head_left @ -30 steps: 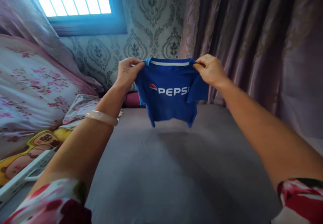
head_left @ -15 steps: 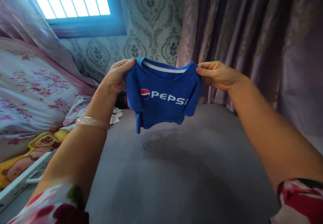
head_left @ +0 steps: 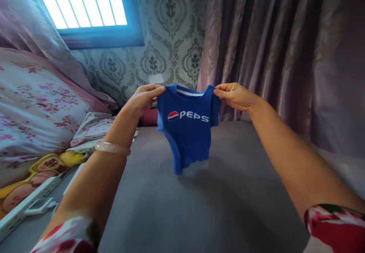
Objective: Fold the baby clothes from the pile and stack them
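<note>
A small blue T-shirt point(head_left: 188, 139) with a red, white and blue round logo and white lettering hangs in the air between my hands, its front toward me. My left hand point(head_left: 145, 99) pinches it at one shoulder, beside the neckline with its white inner band. At the other shoulder my right hand point(head_left: 236, 95) pinches the cloth between thumb and fingers. The shirt's lower edge hangs just above the grey bed sheet point(head_left: 159, 211), tilted and slightly curled at the left; whether it touches the sheet I cannot tell. A pale bangle point(head_left: 112, 148) circles my left wrist.
At the left lie a floral pillow or quilt point(head_left: 42, 104), folded cloth point(head_left: 91, 127), a yellow cartoon cushion point(head_left: 42, 169) and a white power strip point(head_left: 31, 199) with a plug in it. Curtains point(head_left: 262, 55) hang behind the bed at the right; a barred window point(head_left: 85, 2) is at upper left.
Both hands have moved lower and closer together, still pinching the shoulders. The T-shirt, swung up and out before, now hangs down longer, and its neckline has narrowed.
</note>
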The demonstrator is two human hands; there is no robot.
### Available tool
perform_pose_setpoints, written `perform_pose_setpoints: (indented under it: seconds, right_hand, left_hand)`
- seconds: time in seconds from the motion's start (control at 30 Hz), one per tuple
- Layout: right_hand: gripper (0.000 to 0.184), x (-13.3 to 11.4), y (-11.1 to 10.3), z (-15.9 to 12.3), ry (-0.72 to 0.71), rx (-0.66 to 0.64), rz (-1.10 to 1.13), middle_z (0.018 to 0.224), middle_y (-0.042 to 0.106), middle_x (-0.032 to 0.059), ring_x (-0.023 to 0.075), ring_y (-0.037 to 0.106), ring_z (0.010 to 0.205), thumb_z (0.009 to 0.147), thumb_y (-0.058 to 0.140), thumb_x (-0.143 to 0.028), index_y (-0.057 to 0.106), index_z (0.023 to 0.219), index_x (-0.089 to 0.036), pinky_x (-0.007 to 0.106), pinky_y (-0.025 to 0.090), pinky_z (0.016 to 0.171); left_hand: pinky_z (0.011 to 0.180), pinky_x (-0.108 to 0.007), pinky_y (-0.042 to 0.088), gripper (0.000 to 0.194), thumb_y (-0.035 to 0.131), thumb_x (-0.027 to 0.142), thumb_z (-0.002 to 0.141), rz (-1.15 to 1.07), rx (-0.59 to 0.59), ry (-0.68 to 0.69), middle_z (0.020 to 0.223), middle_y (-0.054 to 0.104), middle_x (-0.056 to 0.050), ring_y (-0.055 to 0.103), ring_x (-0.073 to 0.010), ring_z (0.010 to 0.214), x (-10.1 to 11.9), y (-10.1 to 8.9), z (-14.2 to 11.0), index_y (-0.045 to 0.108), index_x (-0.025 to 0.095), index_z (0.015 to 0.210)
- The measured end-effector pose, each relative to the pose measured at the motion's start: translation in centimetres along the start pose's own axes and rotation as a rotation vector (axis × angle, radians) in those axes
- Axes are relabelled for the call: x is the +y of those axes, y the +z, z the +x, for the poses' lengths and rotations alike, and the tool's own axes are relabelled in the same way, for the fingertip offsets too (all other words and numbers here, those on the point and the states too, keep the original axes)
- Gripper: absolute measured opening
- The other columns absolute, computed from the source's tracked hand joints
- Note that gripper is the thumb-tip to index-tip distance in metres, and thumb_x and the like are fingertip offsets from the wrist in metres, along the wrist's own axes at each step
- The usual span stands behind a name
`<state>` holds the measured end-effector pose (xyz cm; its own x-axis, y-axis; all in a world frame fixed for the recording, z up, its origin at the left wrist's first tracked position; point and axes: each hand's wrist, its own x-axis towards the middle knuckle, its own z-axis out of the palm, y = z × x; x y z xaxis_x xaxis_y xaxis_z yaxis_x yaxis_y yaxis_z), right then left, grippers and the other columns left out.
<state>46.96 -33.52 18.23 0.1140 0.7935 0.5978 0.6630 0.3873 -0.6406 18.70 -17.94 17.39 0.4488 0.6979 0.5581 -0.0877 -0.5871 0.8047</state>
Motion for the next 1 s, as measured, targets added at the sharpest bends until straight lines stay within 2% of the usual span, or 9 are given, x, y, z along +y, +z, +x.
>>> perform_pose_setpoints:
  seconds: [0.13, 0.23, 0.33, 0.47, 0.6, 0.7, 0.83, 1.0]
  right_hand:
    - [0.029, 0.2, 0.3, 0.1, 0.067, 0.002, 0.019, 0.062, 0.064, -0.0001, 0.0168, 0.062, 0.070, 0.073, 0.075, -0.049, 0.069, 0.068, -0.021, 0.031, 0.051, 0.069]
    - [0.028, 0.5, 0.6, 0.3, 0.091, 0.008, 0.072, 0.066, 0.064, -0.0002, 0.0154, 0.060, 0.072, 0.075, 0.074, -0.047, 0.069, 0.072, -0.020, 0.029, 0.050, 0.072]
    - [0.025, 1.1, 1.1, 0.7, 0.114, 0.095, 0.075, 0.066, 0.062, -0.0013, 0.0126, 0.056, 0.067, 0.079, 0.071, -0.043, 0.067, 0.074, -0.018, 0.027, 0.047, 0.069]
    - [0.021, 2.0, 2.4, 1.2, 0.134, 0.182, -0.015, 0.064, 0.057, -0.0027, 0.0111, 0.050, 0.062, 0.084, 0.064, -0.035, 0.064, 0.076, -0.016, 0.025, 0.041, 0.063]
    - [0.021, 2.6, 3.8, 1.6, 0.083, 0.295, -0.178, 0.063, 0.053, -0.0030, 0.0125, 0.048, 0.062, 0.088, 0.056, -0.032, 0.062, 0.077, -0.016, 0.027, 0.039, 0.063]
    - [0.020, 2.5, 4.4, 1.6, 0.036, 0.372, -0.317, 0.066, 0.056, -0.0008, 0.0154, 0.053, 0.067, 0.090, 0.050, -0.030, 0.060, 0.079, -0.017, 0.029, 0.041, 0.068]
    - [0.022, 1.6, 4.7, 0.7, -0.090, 0.422, -0.469, 0.077, 0.062, 0.0036, 0.0194, 0.058, 0.077, 0.094, 0.043, -0.031, 0.059, 0.085, -0.020, 0.032, 0.044, 0.074]
    - [0.026, -0.7, 4.3, -1.7, -0.249, 0.458, -0.642, 0.094, 0.064, 0.0073, 0.0223, 0.059, 0.091, 0.098, 0.037, -0.033, 0.059, 0.097, -0.020, 0.035, 0.045, 0.080]
  left_hand:
    - [0.059, -0.024, 0.050, 0.030, 0.080, 0.041, 0.064, 0.011, 0.035, -0.007, 0.066, 0.065, -0.001, 0.061, -0.0136, 0.063, -0.2, 0.1, -0.1, 0.070, 0.015, 0.073]
    - [0.055, -0.023, 0.048, 0.031, 0.080, 0.041, 0.063, -0.029, 0.071, -0.041, 0.065, 0.065, 0.000, 0.059, -0.0126, 0.059, -0.7, 0.2, -0.1, 0.069, 0.015, 0.076]
    - [0.050, -0.021, 0.044, 0.030, 0.078, 0.042, 0.066, -0.057, 0.147, -0.042, 0.062, 0.062, 0.001, 0.055, -0.0106, 0.054, -1.3, 0.4, 0.1, 0.068, 0.015, 0.077]
    - [0.046, -0.018, 0.039, 0.026, 0.074, 0.039, 0.070, -0.059, 0.190, -0.001, 0.059, 0.057, 0.003, 0.051, -0.0089, 0.052, -2.2, 0.8, 0.4, 0.066, 0.017, 0.079]
    - [0.043, -0.017, 0.031, 0.021, 0.070, 0.037, 0.073, -0.055, 0.240, 0.030, 0.054, 0.048, 0.006, 0.042, -0.0064, 0.046, -2.7, 1.4, 0.5, 0.064, 0.018, 0.079]
    - [0.044, -0.017, 0.030, 0.020, 0.068, 0.036, 0.074, -0.008, 0.277, 0.085, 0.054, 0.046, 0.007, 0.040, -0.0064, 0.047, -2.6, 1.5, 0.3, 0.063, 0.018, 0.078]
    - [0.051, -0.019, 0.036, 0.020, 0.066, 0.036, 0.077, 0.136, 0.311, 0.186, 0.058, 0.049, 0.005, 0.046, -0.0087, 0.056, -1.6, 1.0, -0.6, 0.065, 0.017, 0.078]
    - [0.068, -0.023, 0.045, 0.014, 0.064, 0.030, 0.077, 0.361, 0.326, 0.331, 0.070, 0.054, 0.002, 0.051, -0.0115, 0.071, 0.7, -0.9, -2.9, 0.067, 0.016, 0.077]
